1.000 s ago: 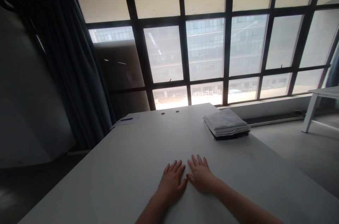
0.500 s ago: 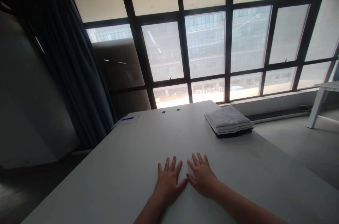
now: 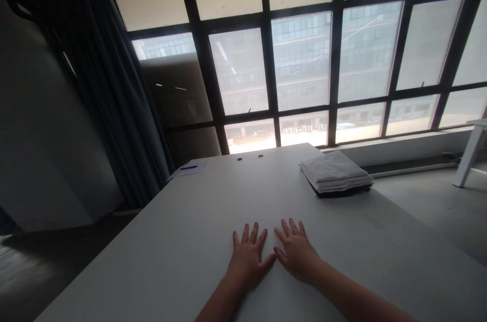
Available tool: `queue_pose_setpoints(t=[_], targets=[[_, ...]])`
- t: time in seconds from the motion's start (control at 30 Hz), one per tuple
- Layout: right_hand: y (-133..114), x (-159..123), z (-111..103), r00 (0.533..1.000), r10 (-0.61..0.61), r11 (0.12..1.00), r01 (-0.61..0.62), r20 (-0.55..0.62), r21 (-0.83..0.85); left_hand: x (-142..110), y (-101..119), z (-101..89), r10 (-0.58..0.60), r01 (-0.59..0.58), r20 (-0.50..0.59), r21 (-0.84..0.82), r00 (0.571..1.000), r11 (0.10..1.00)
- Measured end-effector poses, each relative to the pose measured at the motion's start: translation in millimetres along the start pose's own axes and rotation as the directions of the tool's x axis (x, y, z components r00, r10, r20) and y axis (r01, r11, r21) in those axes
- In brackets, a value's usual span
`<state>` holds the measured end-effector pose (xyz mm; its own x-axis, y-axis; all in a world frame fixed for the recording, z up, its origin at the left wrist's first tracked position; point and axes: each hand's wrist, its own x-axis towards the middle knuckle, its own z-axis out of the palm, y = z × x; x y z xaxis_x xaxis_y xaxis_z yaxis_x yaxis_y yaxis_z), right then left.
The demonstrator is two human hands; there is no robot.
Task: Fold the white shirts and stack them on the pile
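My left hand (image 3: 248, 260) lies flat on the white table (image 3: 171, 261), palm down, with its fingers spread. Beside it, my right hand (image 3: 299, 255) rests palm down on the same surface, fingers apart. The two thumbs meet or almost meet at their tips. Neither hand holds anything. Beyond my right hand, near the table's right edge, sits a stack of folded light-coloured cloth (image 3: 335, 170) with a dark layer at the bottom.
At the far left of the table lie some white papers (image 3: 192, 170) with a dark pen (image 3: 189, 167) on top. Two round holes (image 3: 239, 159) show near the far edge. A dark curtain (image 3: 117, 109) hangs at left; another white table (image 3: 470, 154) stands at right.
The whole view has shifted slightly, so things appear a little further right. Both hands stay flat in the same place on the table.
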<state>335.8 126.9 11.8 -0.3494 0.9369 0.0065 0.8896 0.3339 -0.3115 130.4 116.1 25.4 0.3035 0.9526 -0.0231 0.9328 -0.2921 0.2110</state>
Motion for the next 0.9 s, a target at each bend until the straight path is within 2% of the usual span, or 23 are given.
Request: queue_pose_setpoints(t=[0.9], targets=[[-0.4, -0.3, -1.9, 1.0, -0.002, 1.0, 0.002, -0.001, -0.001, -0.3, 1.9, -2.3, -0.002, 0.002, 0.015, -0.015, 1.0, 1.0]])
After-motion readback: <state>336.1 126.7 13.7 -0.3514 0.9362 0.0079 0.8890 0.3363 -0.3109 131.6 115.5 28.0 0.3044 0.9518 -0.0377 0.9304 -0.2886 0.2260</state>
